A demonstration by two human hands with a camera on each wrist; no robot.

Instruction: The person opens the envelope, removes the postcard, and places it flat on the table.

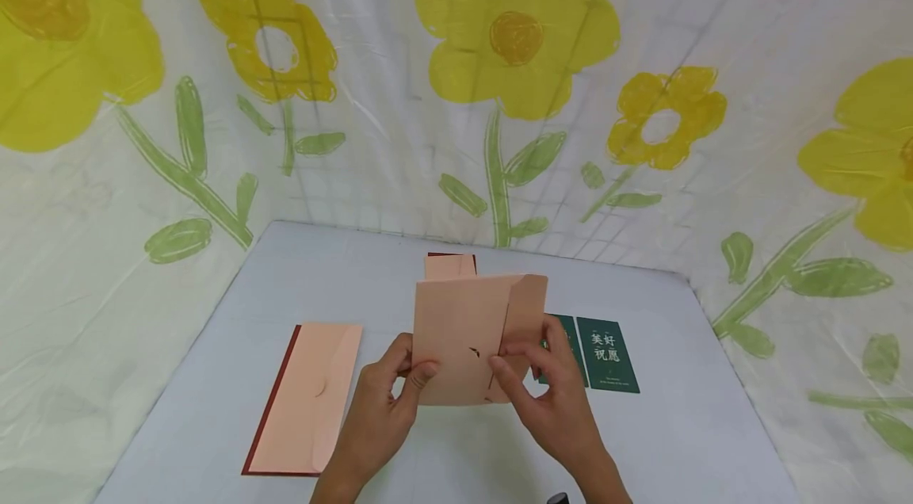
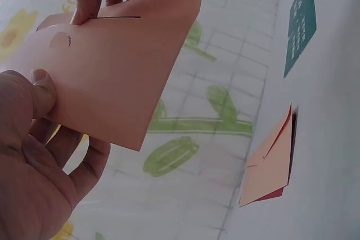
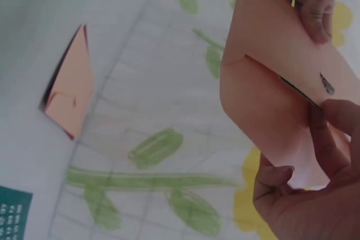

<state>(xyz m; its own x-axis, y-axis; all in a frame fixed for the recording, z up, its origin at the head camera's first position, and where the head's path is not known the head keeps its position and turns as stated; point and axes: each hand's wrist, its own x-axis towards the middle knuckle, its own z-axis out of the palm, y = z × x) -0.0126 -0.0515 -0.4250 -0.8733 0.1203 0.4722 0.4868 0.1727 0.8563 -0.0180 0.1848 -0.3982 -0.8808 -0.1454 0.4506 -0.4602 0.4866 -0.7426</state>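
White table (image 1: 685, 448) bears green "美好祝愿" card (image 1: 609, 369); hands (image 1: 381, 397) (image 1: 551, 393) pinch pink envelope (image 1: 460, 322).

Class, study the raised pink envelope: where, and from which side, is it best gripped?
Probably pinch the pink envelope by its left edge, coming from the left, as the left hand does. It is thin and flat, and its flap folds out on the right, so this grip should leave the opening free.
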